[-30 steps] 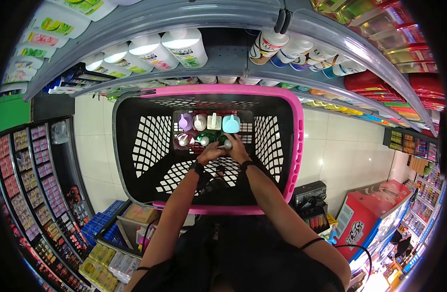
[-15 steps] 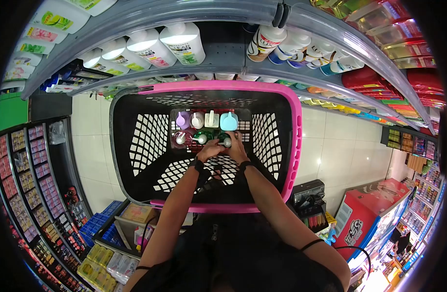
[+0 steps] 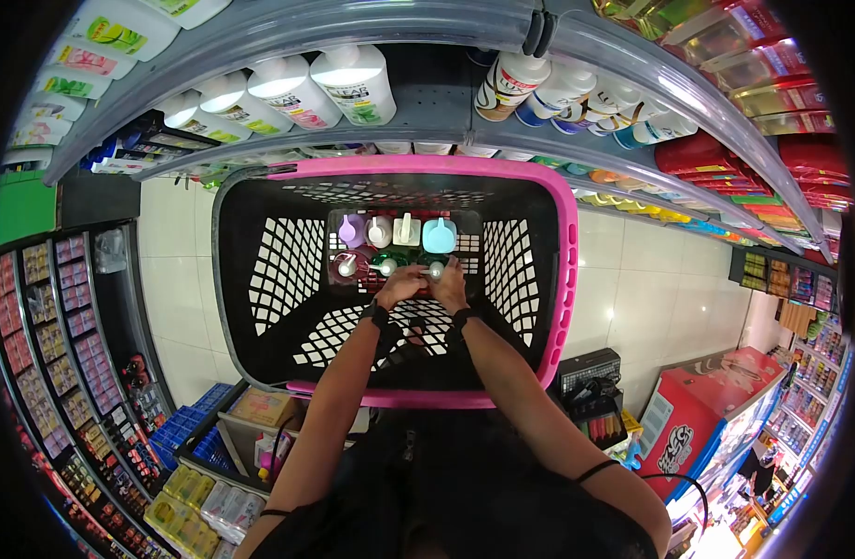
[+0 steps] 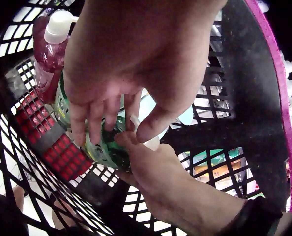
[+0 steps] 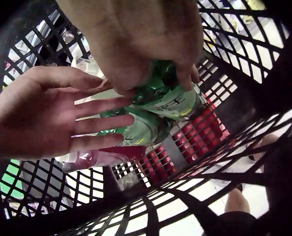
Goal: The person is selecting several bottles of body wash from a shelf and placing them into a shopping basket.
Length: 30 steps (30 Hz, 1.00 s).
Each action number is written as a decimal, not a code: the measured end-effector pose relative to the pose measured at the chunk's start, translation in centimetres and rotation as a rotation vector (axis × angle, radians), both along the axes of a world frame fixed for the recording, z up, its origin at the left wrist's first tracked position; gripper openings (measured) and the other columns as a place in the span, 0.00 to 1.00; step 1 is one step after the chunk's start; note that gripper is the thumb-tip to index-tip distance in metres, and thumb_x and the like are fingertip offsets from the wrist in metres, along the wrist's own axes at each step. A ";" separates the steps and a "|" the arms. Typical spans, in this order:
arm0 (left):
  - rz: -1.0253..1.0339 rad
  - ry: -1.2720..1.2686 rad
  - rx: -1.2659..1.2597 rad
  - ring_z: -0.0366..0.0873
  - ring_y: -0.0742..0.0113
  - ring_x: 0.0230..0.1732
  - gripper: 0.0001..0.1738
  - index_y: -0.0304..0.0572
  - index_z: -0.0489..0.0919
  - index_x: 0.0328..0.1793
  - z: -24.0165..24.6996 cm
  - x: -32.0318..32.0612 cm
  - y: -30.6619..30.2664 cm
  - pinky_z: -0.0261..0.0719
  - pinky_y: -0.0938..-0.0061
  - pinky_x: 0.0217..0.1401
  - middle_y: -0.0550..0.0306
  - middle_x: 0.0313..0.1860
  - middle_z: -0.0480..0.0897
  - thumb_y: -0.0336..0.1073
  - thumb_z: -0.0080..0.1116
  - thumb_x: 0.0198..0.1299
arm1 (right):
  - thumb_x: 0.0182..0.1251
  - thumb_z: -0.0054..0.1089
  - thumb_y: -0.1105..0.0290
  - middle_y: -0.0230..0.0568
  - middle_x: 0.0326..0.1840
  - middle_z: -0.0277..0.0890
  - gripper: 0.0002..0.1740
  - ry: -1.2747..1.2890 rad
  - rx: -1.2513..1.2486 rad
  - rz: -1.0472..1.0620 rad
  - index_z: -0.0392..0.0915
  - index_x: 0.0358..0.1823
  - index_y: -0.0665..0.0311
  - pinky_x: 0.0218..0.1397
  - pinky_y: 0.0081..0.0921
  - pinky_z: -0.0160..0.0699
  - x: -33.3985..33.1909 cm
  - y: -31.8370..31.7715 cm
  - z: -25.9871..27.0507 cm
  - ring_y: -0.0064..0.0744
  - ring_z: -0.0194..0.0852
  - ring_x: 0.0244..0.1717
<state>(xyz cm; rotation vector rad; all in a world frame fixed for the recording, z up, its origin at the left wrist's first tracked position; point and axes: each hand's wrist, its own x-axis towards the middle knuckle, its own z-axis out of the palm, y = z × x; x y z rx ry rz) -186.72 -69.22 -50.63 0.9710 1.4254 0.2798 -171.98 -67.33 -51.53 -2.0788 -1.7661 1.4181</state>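
Head view had our right hand (image 3: 450,283) curled round the green bottle (image 5: 173,98) near the far wall of the basket (image 3: 565,279), our left hand (image 3: 401,282) flat-fingered against it. We judged that letting go if it leaned might topple the neighbouring pink bottle (image 4: 47,54).

White shelf bottles (image 3: 353,84), pale tiled floor (image 3: 632,270), red cooler (image 3: 693,424) (lower right), blue crates (image 3: 181,429)
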 end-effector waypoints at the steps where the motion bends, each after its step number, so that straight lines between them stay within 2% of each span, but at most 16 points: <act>1: -0.001 0.001 0.001 0.75 0.71 0.37 0.27 0.47 0.76 0.62 0.4 -0.2 0.1 0.76 0.74 0.37 0.59 0.41 0.81 0.45 0.60 0.56 | 0.47 0.74 0.63 0.64 0.58 0.61 0.47 0.001 0.001 -0.001 0.53 0.63 0.73 0.53 0.47 0.76 -0.1 0.2 -0.3 0.62 0.71 0.53; 4: 0.100 -0.074 -0.095 0.76 0.69 0.39 0.26 0.45 0.76 0.61 1.4 -0.8 0.0 0.77 0.72 0.40 0.58 0.43 0.82 0.45 0.61 0.57 | 0.47 0.73 0.63 0.67 0.59 0.63 0.45 -0.010 0.032 0.123 0.56 0.61 0.75 0.57 0.45 0.74 -0.3 0.9 -1.0 0.61 0.68 0.58; 8: 0.100 -0.033 -0.165 0.77 0.68 0.43 0.24 0.43 0.77 0.61 2.7 -0.5 -0.5 0.76 0.71 0.46 0.55 0.46 0.82 0.42 0.61 0.58 | 0.43 0.76 0.60 0.67 0.56 0.66 0.53 0.020 -0.013 0.136 0.50 0.62 0.80 0.58 0.42 0.74 0.5 0.4 -1.6 0.60 0.70 0.57; 10: 0.055 -0.062 -0.041 0.79 0.64 0.43 0.21 0.40 0.78 0.57 1.7 -0.6 -0.7 0.76 0.73 0.49 0.52 0.46 0.83 0.39 0.58 0.59 | 0.41 0.77 0.59 0.68 0.55 0.67 0.56 0.058 -0.024 0.113 0.47 0.62 0.82 0.58 0.40 0.74 0.8 0.7 -1.9 0.59 0.71 0.56; 11: -0.127 0.106 0.070 0.79 0.54 0.45 0.19 0.37 0.78 0.53 2.0 -0.6 -0.6 0.75 0.71 0.52 0.47 0.47 0.82 0.37 0.56 0.58 | 0.40 0.78 0.58 0.68 0.55 0.69 0.59 0.062 -0.039 0.142 0.45 0.63 0.83 0.59 0.38 0.74 1.0 0.8 -2.0 0.57 0.71 0.57; 12: -0.239 0.034 0.246 0.77 0.47 0.49 0.18 0.35 0.78 0.51 2.3 -0.8 -0.8 0.75 0.66 0.53 0.43 0.48 0.81 0.38 0.54 0.57 | 0.39 0.78 0.58 0.67 0.54 0.70 0.62 0.065 -0.053 0.171 0.42 0.63 0.85 0.59 0.36 0.74 0.9 1.0 -1.3 0.55 0.72 0.57; 14: -0.126 0.144 0.121 0.80 0.52 0.43 0.21 0.35 0.79 0.51 2.8 -0.9 -0.8 0.76 0.67 0.48 0.45 0.42 0.83 0.40 0.57 0.55 | 0.40 0.78 0.59 0.67 0.54 0.71 0.60 0.025 -0.074 0.175 0.44 0.64 0.86 0.58 0.34 0.75 0.9 1.5 0.0 0.52 0.73 0.57; 16: -0.136 0.255 0.298 0.79 0.49 0.46 0.22 0.36 0.79 0.51 4.1 -1.3 -1.7 0.76 0.69 0.50 0.44 0.46 0.82 0.43 0.58 0.54 | 0.40 0.77 0.60 0.65 0.53 0.72 0.58 -0.015 -0.097 0.255 0.48 0.64 0.86 0.56 0.34 0.76 1.5 1.8 1.5 0.51 0.75 0.54; 18: 0.057 0.119 0.035 0.81 0.58 0.45 0.20 0.37 0.80 0.50 4.6 -2.3 -1.9 0.78 0.71 0.49 0.48 0.45 0.83 0.42 0.61 0.54 | 0.44 0.74 0.58 0.58 0.54 0.74 0.52 -0.054 -0.232 0.396 0.54 0.66 0.78 0.56 0.32 0.76 2.5 3.1 2.7 0.47 0.77 0.53; 20: 0.152 -0.022 0.032 0.82 0.65 0.39 0.17 0.39 0.80 0.50 5.2 -3.1 -2.6 0.79 0.73 0.43 0.51 0.40 0.84 0.37 0.62 0.56 | 0.47 0.71 0.58 0.54 0.52 0.77 0.44 -0.108 -0.101 0.364 0.63 0.64 0.72 0.56 0.31 0.76 2.9 2.6 4.4 0.45 0.78 0.51; 21: 0.150 -0.023 0.061 0.82 0.65 0.39 0.17 0.39 0.80 0.50 6.4 -3.5 -2.8 0.79 0.73 0.43 0.51 0.40 0.84 0.37 0.62 0.56 | 0.47 0.71 0.58 0.54 0.52 0.77 0.44 -0.112 -0.073 0.361 0.63 0.64 0.72 0.56 0.31 0.76 3.4 2.5 5.4 0.45 0.78 0.51; 23: 0.055 -0.011 0.087 0.80 0.70 0.37 0.20 0.39 0.74 0.59 8.1 -4.6 -3.8 0.79 0.76 0.38 0.55 0.41 0.82 0.35 0.56 0.61 | 0.50 0.69 0.57 0.51 0.49 0.79 0.34 0.038 -0.134 0.301 0.72 0.57 0.69 0.54 0.30 0.76 4.6 2.2 6.6 0.42 0.79 0.49; 24: 0.115 -0.018 0.052 0.79 0.73 0.37 0.18 0.39 0.75 0.58 10.7 -4.9 -4.0 0.78 0.77 0.37 0.55 0.41 0.81 0.33 0.55 0.62 | 0.53 0.67 0.57 0.49 0.47 0.80 0.27 0.065 -0.188 0.346 0.78 0.50 0.68 0.53 0.29 0.76 4.9 3.0 7.7 0.38 0.80 0.49; 26: 0.146 -0.072 0.090 0.78 0.74 0.37 0.17 0.38 0.75 0.58 11.0 -5.4 -4.0 0.76 0.78 0.36 0.57 0.42 0.81 0.32 0.55 0.63 | 0.56 0.65 0.58 0.49 0.42 0.82 0.25 0.104 -0.077 0.357 0.78 0.50 0.68 0.49 0.33 0.78 5.1 3.2 8.9 0.43 0.81 0.45; 28: 0.201 -0.099 0.073 0.78 0.73 0.37 0.17 0.38 0.75 0.57 13.8 -5.8 -4.7 0.76 0.78 0.37 0.59 0.42 0.80 0.33 0.55 0.64 | 0.56 0.65 0.57 0.50 0.41 0.82 0.24 0.173 0.006 0.356 0.79 0.50 0.67 0.49 0.33 0.78 5.5 3.2 8.6 0.43 0.81 0.44; 30: 0.224 -0.129 0.118 0.78 0.73 0.38 0.18 0.36 0.74 0.59 15.7 -6.2 -5.8 0.77 0.80 0.42 0.56 0.44 0.81 0.34 0.54 0.65 | 0.56 0.65 0.57 0.50 0.41 0.82 0.24 0.243 0.089 0.360 0.79 0.49 0.67 0.48 0.33 0.79 6.0 2.7 9.1 0.43 0.82 0.43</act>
